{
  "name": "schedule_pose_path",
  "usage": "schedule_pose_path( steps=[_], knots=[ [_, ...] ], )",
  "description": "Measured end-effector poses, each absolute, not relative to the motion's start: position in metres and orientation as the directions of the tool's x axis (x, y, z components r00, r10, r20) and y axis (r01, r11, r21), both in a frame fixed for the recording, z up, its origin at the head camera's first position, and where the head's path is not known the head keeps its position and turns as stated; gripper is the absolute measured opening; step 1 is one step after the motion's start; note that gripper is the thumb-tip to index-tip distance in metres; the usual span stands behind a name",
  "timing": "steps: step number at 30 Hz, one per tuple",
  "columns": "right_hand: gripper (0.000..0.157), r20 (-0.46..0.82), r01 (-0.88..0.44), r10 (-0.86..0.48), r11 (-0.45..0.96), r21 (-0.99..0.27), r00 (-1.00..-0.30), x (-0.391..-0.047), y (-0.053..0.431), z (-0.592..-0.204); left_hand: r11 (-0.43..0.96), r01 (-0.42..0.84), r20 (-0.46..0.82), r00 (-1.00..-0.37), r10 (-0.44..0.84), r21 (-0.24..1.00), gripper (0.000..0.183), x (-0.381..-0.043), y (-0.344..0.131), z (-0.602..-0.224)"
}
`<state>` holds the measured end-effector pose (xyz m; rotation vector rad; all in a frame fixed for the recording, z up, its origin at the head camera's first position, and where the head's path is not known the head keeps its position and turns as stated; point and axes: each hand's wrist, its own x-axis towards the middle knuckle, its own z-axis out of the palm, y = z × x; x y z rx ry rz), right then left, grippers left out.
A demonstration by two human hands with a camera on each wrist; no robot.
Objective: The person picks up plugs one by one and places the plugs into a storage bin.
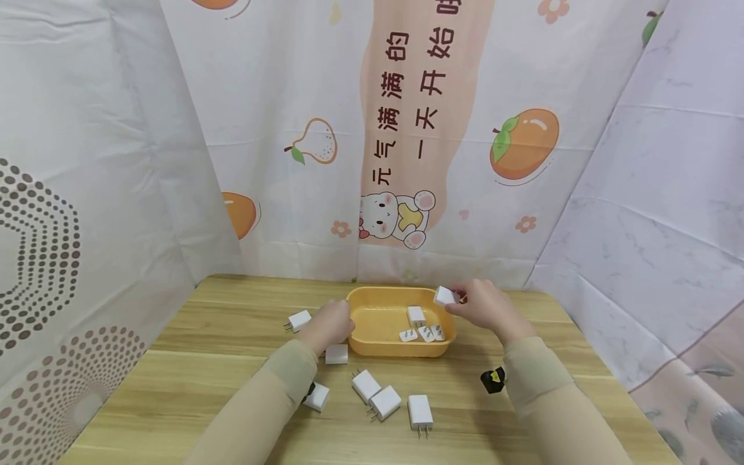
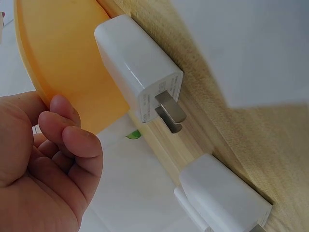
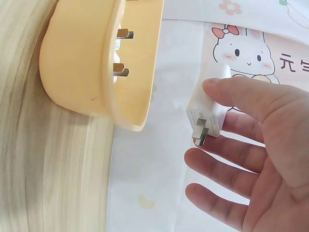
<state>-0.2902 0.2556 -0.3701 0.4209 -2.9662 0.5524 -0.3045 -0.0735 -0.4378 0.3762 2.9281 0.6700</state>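
Note:
A yellow plastic tray (image 1: 401, 349) stands at the back of the table with several white charger plugs in it, one of them a charger plug (image 1: 416, 315) lying on its side. My left hand (image 1: 335, 321) grips the tray's left rim with curled fingers. Over the right end of the tray my right hand (image 1: 487, 305) holds another white charger plug (image 1: 444, 296), pinched between thumb and fingers. The right wrist view shows that plug's two metal prongs (image 3: 200, 132) pointing away from the fingertips. Close by the left hand lies a charger plug (image 2: 137, 63).
More charger plugs lie loose in front of the tray, such as a charger plug (image 1: 420, 411) and a charger plug (image 1: 385, 402). One charger plug (image 1: 299, 320) is left of the left hand. A printed curtain (image 1: 290, 213) hangs behind the wooden table (image 1: 192, 361).

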Motion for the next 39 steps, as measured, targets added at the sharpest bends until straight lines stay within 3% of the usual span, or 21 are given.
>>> schedule_pose_path(
  steps=[9, 16, 24, 39],
  knots=[
    [0.027, 0.139, -0.279, -0.246, 0.903, -0.327, -0.959, -0.293, 0.258, -0.371, 0.870, 0.222, -0.050, -0.961, 0.271, 0.440, 0.009, -0.304, -0.073, -0.438],
    [0.022, 0.109, -0.253, -0.230, 0.912, -0.322, -0.967, -0.296, 0.260, -0.376, 0.872, 0.246, -0.021, -0.960, 0.281, 0.423, 0.011, -0.303, -0.074, -0.436],
    [0.033, 0.081, -0.227, -0.213, 0.928, -0.295, -0.974, -0.298, 0.258, -0.385, 0.874, 0.237, -0.028, -0.961, 0.275, 0.423, 0.010, -0.302, -0.073, -0.435],
    [0.029, 0.050, -0.219, -0.213, 0.939, -0.265, -0.976, -0.301, 0.249, -0.397, 0.874, 0.227, -0.043, -0.962, 0.271, 0.429, 0.009, -0.303, -0.074, -0.434]
  ],
)
